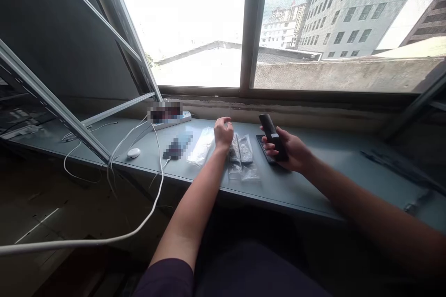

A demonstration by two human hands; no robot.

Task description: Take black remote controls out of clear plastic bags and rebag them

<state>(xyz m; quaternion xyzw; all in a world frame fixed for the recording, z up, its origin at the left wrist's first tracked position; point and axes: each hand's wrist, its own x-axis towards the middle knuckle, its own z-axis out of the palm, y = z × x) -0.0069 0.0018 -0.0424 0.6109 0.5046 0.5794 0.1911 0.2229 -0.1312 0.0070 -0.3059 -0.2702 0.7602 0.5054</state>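
Note:
My right hand [291,148] is wrapped round a black remote control [268,125], which is tilted up above the desk and has a small pale band near the fingers. Partly behind that hand lies another dark remote [260,144] on the desk. My left hand [223,133] is loosely curled, with a gap showing between thumb and forefinger and nothing visible in it. Beside and below it are two dark items in clear plastic bags [245,149]; their kind is hard to make out. To its left lies a heap of clear plastic bags [201,147].
The grey desk [292,197] runs under a window. Left of the bags lie a blurred-out device [177,145] with a cable, a round white object [133,153] and a white power strip [174,120]. A white cable [158,190] loops over the front edge beside a metal frame [75,125].

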